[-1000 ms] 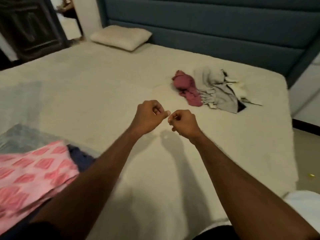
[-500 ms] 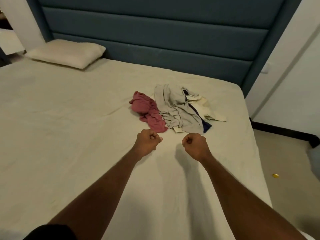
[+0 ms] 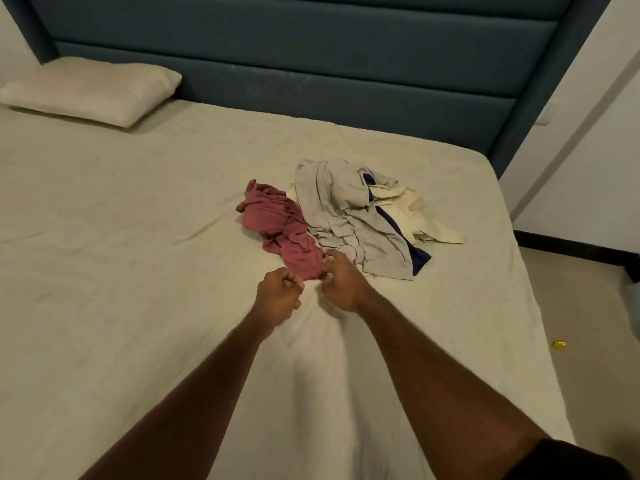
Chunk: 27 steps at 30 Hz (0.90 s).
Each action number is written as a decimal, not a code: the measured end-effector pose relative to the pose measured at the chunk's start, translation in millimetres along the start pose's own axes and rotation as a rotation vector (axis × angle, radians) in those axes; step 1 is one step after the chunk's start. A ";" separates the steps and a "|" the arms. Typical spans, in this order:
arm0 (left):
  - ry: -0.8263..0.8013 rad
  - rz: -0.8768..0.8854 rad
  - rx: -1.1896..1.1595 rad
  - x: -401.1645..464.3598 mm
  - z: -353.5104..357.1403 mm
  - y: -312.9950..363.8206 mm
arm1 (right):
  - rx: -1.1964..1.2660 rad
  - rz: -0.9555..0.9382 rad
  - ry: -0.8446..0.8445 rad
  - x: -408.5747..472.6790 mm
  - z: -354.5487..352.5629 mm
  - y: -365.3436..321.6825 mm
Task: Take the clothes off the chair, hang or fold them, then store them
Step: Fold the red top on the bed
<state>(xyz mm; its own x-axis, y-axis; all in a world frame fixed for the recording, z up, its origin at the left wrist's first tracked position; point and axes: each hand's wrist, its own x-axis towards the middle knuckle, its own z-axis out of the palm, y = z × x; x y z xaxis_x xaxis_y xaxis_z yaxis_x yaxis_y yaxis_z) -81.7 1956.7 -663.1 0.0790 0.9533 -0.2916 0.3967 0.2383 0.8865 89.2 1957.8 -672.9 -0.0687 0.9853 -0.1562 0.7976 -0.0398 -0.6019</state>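
Note:
A crumpled dark pink garment (image 3: 277,226) lies on the bed (image 3: 138,271), just left of a heap of grey, cream and navy clothes (image 3: 360,216). My right hand (image 3: 341,284) is at the pink garment's near end, and its fingertips pinch the edge of the cloth. My left hand (image 3: 278,296) is curled in a fist right beside that same end, with nothing visible in it. Both forearms reach out over the sheet from the bottom of the view. No chair is in view.
A cream pillow (image 3: 93,91) lies at the far left, against the dark blue padded headboard (image 3: 311,64). The bed's right edge drops to a floor with a small yellow object (image 3: 558,345) on it. White walls stand to the right.
The view swung right, off the pink patterned cloth at the left. Both fists moved forward to the dark pink garment, and my right hand's fingers opened out and took its near edge.

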 end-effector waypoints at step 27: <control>-0.570 0.300 0.287 -167.8 48.4 -75.6 | 0.579 0.121 0.320 -280.6 45.1 57.5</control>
<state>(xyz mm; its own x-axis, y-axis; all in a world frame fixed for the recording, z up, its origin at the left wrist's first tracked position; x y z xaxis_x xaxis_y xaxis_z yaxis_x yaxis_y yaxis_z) -80.7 1769.7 -698.5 0.6588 0.7052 -0.2620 0.5023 -0.1531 0.8510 127.3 1671.5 -699.0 0.2529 0.9655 -0.0627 0.3322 -0.1475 -0.9316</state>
